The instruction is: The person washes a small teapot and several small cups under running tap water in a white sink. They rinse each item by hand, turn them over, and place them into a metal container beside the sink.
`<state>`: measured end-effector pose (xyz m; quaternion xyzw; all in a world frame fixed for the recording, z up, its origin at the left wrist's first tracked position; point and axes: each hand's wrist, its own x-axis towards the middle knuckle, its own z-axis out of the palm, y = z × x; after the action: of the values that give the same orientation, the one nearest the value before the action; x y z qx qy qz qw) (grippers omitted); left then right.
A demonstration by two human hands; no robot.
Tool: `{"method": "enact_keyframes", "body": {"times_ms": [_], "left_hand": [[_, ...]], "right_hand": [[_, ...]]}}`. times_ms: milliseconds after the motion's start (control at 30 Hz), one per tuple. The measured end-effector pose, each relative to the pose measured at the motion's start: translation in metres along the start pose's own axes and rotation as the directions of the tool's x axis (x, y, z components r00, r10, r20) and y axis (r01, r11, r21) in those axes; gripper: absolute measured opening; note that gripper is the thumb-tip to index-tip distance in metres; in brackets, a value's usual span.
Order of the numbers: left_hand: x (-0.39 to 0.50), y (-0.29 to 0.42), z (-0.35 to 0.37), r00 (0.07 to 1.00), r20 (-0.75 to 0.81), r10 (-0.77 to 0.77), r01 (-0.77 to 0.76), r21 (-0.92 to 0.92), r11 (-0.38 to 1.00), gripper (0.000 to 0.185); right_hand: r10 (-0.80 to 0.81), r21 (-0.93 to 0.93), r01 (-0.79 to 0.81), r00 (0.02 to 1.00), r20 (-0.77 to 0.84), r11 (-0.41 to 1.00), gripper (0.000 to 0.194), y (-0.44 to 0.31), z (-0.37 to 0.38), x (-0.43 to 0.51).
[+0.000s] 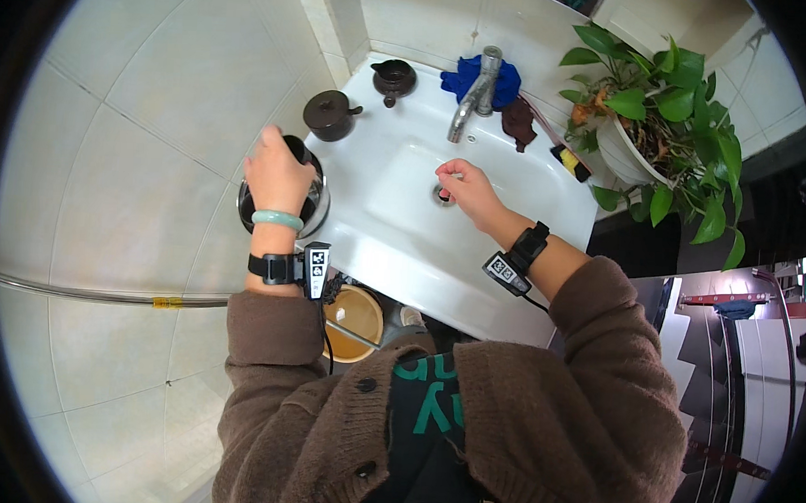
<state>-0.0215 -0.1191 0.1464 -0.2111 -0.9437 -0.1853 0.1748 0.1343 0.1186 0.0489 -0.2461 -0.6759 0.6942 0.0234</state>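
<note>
My left hand (276,172) grips a dark brown cup (296,149) by its rim, above a shiny metal bowl (321,204) at the left edge of the washbasin. Dark pieces (246,207) lie inside the bowl, mostly hidden by my hand. My right hand (469,192) hovers over the drain (439,196) of the white washbasin (404,231), fingers loosely curled, with no object visible in it. A brown lidded teapot (329,116) stands on the basin's rim beyond the bowl. Behind it sits a small brown spouted pitcher (394,80).
A chrome faucet (476,96) rises at the back, with a blue cloth (458,78) behind it. Near it lie a dark brown cloth (518,124) and a brush (570,163). A potted plant (630,150) leans in at the right. Below the basin is a yellowish bucket (356,320).
</note>
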Motion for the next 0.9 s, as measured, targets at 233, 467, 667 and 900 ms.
{"method": "enact_keyframes", "body": {"times_ms": [233,467,667,900], "left_hand": [[-0.031,0.067,0.009,0.981,-0.113,0.16,-0.19,-0.36,0.913,0.057],[-0.093,0.134,0.097,0.858,0.506,0.093,0.183,-0.468,0.865,0.075],[-0.115,0.135,0.143,0.729,0.671,0.133,0.294,-0.483,0.825,0.088],[-0.113,0.116,0.176,0.522,0.767,0.374,0.28,-0.568,0.774,0.075]], "right_hand": [[-0.081,-0.219,0.1,0.992,0.095,0.971,0.04,0.012,-0.049,-0.008],[-0.468,-0.405,0.662,0.74,0.483,0.63,0.099,0.025,-0.04,-0.017],[-0.215,-0.593,0.503,0.845,0.489,0.629,0.084,0.047,-0.043,-0.006],[-0.029,-0.705,0.438,0.859,0.511,0.558,0.06,0.063,-0.038,0.006]]}}
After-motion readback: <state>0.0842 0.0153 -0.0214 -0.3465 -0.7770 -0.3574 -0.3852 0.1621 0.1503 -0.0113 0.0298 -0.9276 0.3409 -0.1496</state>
